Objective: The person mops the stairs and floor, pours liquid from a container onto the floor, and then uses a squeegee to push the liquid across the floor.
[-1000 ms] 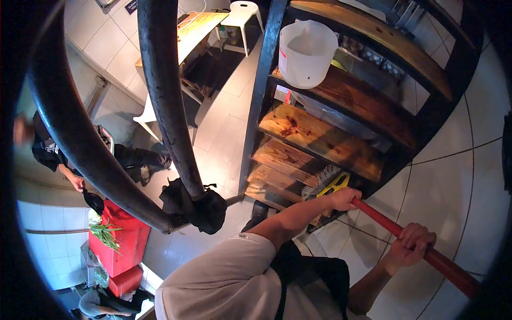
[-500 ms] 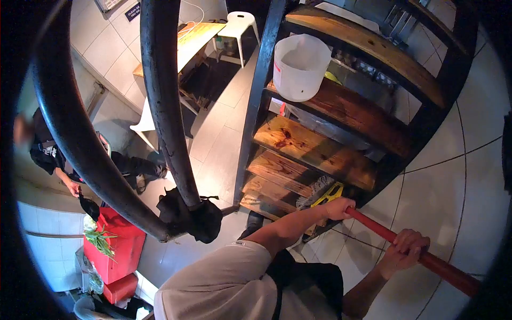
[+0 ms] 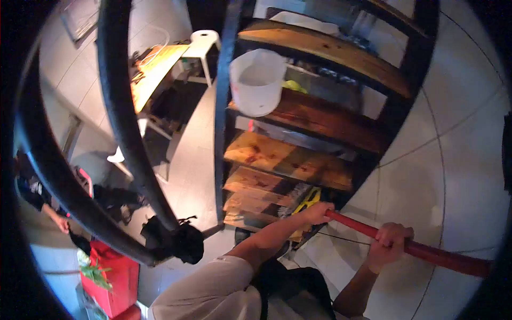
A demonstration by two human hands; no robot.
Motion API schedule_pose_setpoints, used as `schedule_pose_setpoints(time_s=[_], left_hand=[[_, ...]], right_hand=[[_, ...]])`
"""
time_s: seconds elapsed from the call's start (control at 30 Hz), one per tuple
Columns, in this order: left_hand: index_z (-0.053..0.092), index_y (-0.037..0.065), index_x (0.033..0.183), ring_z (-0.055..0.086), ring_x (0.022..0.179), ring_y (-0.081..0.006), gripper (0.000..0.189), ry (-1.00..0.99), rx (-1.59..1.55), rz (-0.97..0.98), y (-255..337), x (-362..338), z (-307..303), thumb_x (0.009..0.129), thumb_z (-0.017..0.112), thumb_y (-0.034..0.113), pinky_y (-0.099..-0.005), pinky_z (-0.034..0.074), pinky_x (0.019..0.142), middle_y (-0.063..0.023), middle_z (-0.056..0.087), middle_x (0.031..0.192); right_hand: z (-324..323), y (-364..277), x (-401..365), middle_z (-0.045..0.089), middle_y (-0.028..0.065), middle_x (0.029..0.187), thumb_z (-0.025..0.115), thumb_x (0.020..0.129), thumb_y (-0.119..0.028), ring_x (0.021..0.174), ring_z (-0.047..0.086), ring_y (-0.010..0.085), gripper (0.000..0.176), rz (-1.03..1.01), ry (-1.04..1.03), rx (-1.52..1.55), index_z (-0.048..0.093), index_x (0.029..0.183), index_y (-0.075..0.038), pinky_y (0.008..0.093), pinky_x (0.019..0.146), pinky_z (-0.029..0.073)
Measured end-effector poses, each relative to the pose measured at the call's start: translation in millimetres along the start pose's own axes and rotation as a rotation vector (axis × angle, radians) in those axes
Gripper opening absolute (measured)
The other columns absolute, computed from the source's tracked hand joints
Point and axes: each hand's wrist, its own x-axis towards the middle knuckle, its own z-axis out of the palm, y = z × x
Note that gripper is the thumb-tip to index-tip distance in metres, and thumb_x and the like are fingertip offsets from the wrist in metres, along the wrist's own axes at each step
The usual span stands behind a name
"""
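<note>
Wooden steps slid leftward above tiled floor; hands clasp red handle.

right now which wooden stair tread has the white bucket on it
The dark reddish-brown tread under the top one: the white bucket stands at its left end. Paler treads near the red handle carry none.

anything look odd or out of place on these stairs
A white bucket stands on a wooden stair tread, where feet would land. A black cloth is bunched at the foot of the railing. The red broom handle looks fine.
</note>
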Motion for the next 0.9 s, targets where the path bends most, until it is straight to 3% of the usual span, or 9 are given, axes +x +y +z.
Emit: schedule_pose_setpoints(time_s=[0.1, 0.17, 0.3, 0.47, 0.57, 0.67, 0.87, 0.9], left_hand=[[0.056, 0.006, 0.089, 0.061, 0.076, -0.0351, 0.024, -0.006, 0.055, 0.053, -34.1, 8.4, 18.9, 0.072, 0.069, 0.017, -0.0419, 0.047, 0.067, -0.0155, 0.060, 0.077], [0.057, 0.005, 0.091, 0.062, 0.076, -0.0331, 0.024, -0.072, 0.000, -0.005, -24.3, 7.8, 10.6, 0.072, 0.070, 0.015, -0.0401, 0.047, 0.068, -0.0156, 0.061, 0.078], [0.059, 0.005, 0.094, 0.063, 0.077, -0.0295, 0.026, -0.114, -0.074, -0.129, -13.1, 6.6, 8.3, 0.072, 0.070, 0.010, -0.0370, 0.047, 0.068, -0.0154, 0.062, 0.080], [0.058, 0.006, 0.094, 0.063, 0.078, -0.0322, 0.027, -0.067, -0.009, -0.049, -17.0, 5.3, 11.4, 0.072, 0.070, 0.015, -0.0393, 0.048, 0.068, -0.0150, 0.062, 0.079], [0.057, 0.006, 0.093, 0.062, 0.076, -0.0324, 0.026, 0.037, 0.007, 0.093, -23.7, 3.4, 13.4, 0.072, 0.070, 0.015, -0.0392, 0.047, 0.067, -0.0151, 0.061, 0.078], [0.056, 0.005, 0.091, 0.061, 0.076, -0.0333, 0.025, -0.039, -0.037, -0.027, -25.9, 2.8, 12.8, 0.072, 0.069, 0.014, -0.0395, 0.047, 0.067, -0.0153, 0.060, 0.079], [0.053, 0.008, 0.094, 0.057, 0.086, -0.0345, 0.027, 0.124, 0.016, 0.109, -20.9, -5.1, 11.5, 0.073, 0.068, 0.015, -0.0432, 0.044, 0.071, -0.0138, 0.057, 0.086], [0.052, 0.008, 0.095, 0.057, 0.085, -0.0350, 0.029, 0.094, -0.008, 0.033, -9.6, -7.7, 8.0, 0.072, 0.069, 0.016, -0.0438, 0.044, 0.071, -0.0139, 0.057, 0.086]], right_hand=[[1.7, -2.2, 1.5, 0.042, 0.0002, 0.055, 0.063, 0.082, -0.013, 0.045, 0.040, 0.0117, 0.021, 0.003, -0.007, 0.088, 0.042, 0.079, -0.011, 0.0261, 0.042, 0.033], [8.6, -6.9, 5.6, 0.037, 0.0004, 0.051, 0.057, 0.083, -0.016, 0.041, 0.035, 0.0106, 0.020, -0.002, -0.014, 0.028, 0.039, 0.076, -0.010, 0.0261, 0.037, 0.031], [4.5, -8.0, 3.6, 0.039, 0.0006, 0.051, 0.059, 0.082, -0.015, 0.041, 0.037, 0.0110, 0.020, 0.006, 0.024, 0.044, 0.041, 0.077, -0.010, 0.0264, 0.036, 0.032], [11.3, -10.6, 1.8, 0.039, -0.0006, 0.051, 0.060, 0.082, -0.017, 0.041, 0.037, 0.0099, 0.020, 0.022, 0.082, 0.014, 0.042, 0.076, -0.011, 0.0255, 0.037, 0.031], [12.2, -5.4, 1.6, 0.039, -0.0010, 0.051, 0.060, 0.083, -0.018, 0.041, 0.036, 0.0094, 0.021, -0.002, 0.083, -0.019, 0.042, 0.076, -0.011, 0.0245, 0.038, 0.031], [16.6, -2.6, 3.2, 0.038, -0.0014, 0.051, 0.060, 0.083, -0.018, 0.042, 0.037, 0.0090, 0.022, 0.001, 0.059, -0.028, 0.041, 0.075, -0.011, 0.0238, 0.038, 0.030], [14.9, 7.5, 13.6, 0.033, -0.0021, 0.050, 0.059, 0.082, -0.011, 0.042, 0.031, 0.0078, 0.022, -0.005, -0.023, -0.007, 0.039, 0.071, -0.011, 0.0226, 0.041, 0.026], [13.3, 9.2, 14.3, 0.032, -0.0022, 0.050, 0.058, 0.082, -0.011, 0.043, 0.030, 0.0078, 0.023, 0.014, -0.022, 0.016, 0.039, 0.070, -0.011, 0.0227, 0.042, 0.025]])
